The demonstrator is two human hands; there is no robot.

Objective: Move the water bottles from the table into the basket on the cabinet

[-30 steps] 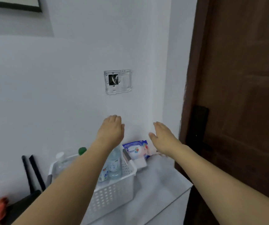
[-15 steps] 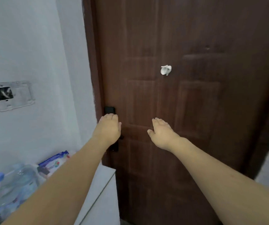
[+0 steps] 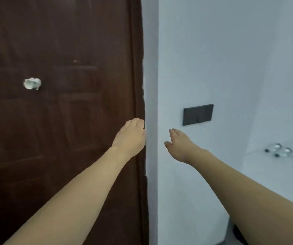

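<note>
Several clear water bottles (image 3: 283, 152) lie on their sides on a white table (image 3: 274, 177) at the far right edge. My left hand (image 3: 130, 137) is held out in front of the door's right edge, fingers loosely curled, holding nothing. My right hand (image 3: 178, 141) is stretched forward in front of the white wall, fingers extended and empty, well left of the bottles. The basket and the cabinet are out of view.
A dark brown door (image 3: 57, 112) with a small white hook (image 3: 32, 84) fills the left half. A white wall (image 3: 230, 59) with a dark switch plate (image 3: 197, 114) fills the right half.
The view has swung right, from the cabinet and basket past the door to the wall and table. Both hands stay empty and outstretched. The bottles on the table have come into view.
</note>
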